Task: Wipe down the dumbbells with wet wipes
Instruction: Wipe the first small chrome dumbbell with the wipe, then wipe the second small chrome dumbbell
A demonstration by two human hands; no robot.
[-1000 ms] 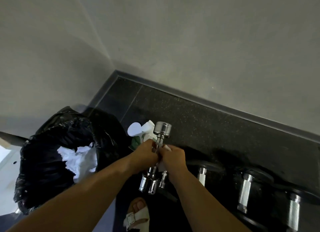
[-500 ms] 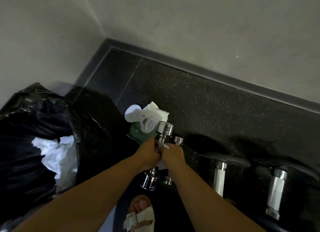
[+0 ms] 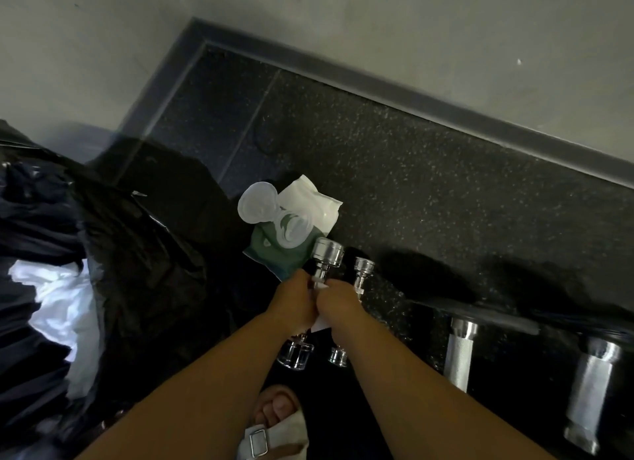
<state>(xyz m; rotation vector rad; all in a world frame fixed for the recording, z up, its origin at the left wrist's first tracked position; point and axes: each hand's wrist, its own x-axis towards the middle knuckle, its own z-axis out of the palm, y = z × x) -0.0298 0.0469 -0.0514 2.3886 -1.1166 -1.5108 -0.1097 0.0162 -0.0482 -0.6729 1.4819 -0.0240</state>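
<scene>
The left hand (image 3: 295,305) and right hand (image 3: 338,303) hide the chrome dumbbell's (image 3: 327,253) handle.

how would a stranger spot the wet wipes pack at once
Start at the room corner on the dark speckled floor. Between the black bin bag and the held chrome dumbbell lies the wipes pack: the only green thing, clear round lid flipped open, a white wipe beside the lid.

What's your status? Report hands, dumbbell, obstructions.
Left hand grips chrome dumbbell handle. Right hand holds wet wipe against the handle. Second small dumbbell close beside right hand; wipes pack just beyond.
</scene>
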